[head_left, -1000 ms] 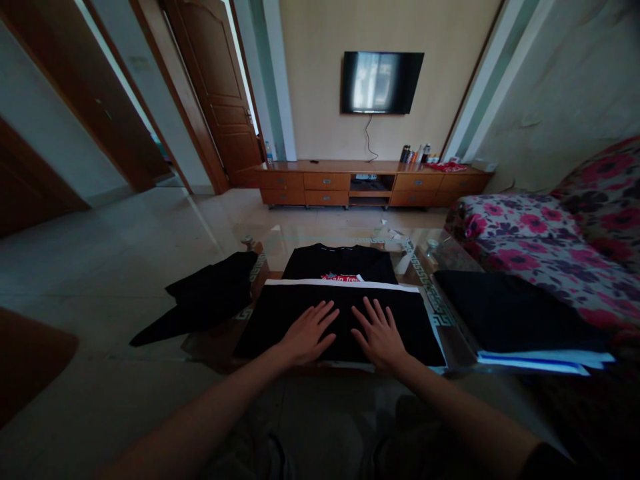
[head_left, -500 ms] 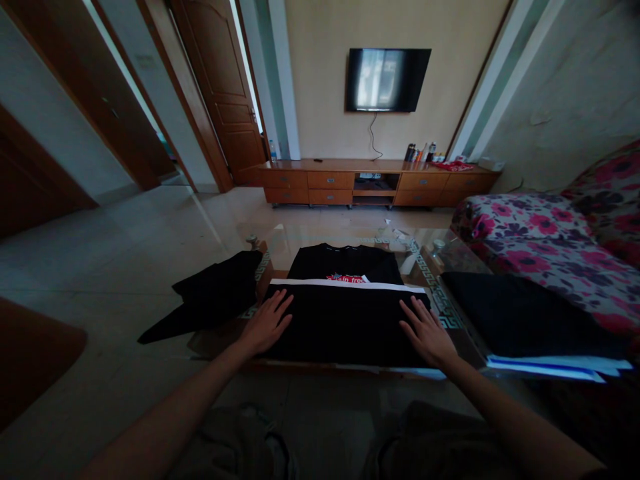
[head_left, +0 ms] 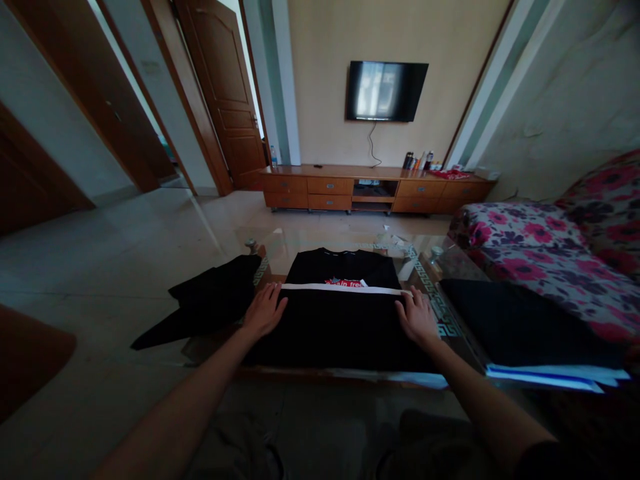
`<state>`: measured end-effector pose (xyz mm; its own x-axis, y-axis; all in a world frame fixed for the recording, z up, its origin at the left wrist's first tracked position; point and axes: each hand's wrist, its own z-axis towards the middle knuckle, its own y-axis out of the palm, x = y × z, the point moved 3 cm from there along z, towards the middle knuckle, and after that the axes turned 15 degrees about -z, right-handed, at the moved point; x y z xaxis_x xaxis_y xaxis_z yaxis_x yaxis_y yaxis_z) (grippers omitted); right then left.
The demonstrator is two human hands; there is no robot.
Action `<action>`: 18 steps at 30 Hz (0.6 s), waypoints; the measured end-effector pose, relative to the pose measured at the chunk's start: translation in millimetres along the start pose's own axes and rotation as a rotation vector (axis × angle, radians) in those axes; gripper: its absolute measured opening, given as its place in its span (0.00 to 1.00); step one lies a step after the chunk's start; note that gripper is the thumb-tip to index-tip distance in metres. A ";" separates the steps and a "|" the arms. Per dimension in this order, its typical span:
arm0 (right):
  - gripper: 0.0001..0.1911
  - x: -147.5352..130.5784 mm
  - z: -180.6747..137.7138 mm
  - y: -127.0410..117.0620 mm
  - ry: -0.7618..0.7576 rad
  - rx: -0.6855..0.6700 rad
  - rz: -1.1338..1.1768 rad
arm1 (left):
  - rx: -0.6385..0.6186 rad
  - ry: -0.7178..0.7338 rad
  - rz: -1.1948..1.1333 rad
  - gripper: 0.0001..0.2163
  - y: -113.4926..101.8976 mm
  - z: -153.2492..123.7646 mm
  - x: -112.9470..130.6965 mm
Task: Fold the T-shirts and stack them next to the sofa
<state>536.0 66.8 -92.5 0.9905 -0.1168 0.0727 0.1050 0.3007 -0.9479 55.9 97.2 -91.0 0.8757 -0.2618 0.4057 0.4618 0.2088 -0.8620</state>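
Glass-topped bench (head_left: pixel 450 330), a black shirt (head_left: pixel 335 333) folded at the dial's centre.
Black cloth (head_left: pixel 213 300) lies at nine o'clock; next comes the left hand (head_left: pixel 263 313), fingers slightly spread at the left end of the shirt's white band (head_left: pixel 345 289). Right hand (head_left: pixel 417 317): fingers partly spread at the band's other end. Whether either grips cannot be told. Dark folded cloth (head_left: pixel 525 323) rests at three o'clock, a flowered sofa (head_left: pixel 530 227) at two.
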 end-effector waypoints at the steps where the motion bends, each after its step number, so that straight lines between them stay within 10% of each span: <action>1: 0.27 -2.8 12.1 -0.2 0.028 0.010 0.009 | 0.021 -0.039 -0.002 0.27 1.1 8.9 0.4; 9: 0.28 -17.3 103.5 19.6 0.241 -0.064 0.203 | 0.105 -0.255 -0.136 0.25 36.2 95.6 19.2; 18: 0.27 -9.3 165.6 66.9 0.303 -0.143 0.276 | 0.165 -0.260 -0.221 0.27 73.4 171.6 -32.2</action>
<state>548.5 244.7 -105.2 0.9067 -0.3296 -0.2634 -0.1943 0.2279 -0.9541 85.9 282.6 -115.3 0.7493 -0.0742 0.6581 0.6415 0.3281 -0.6934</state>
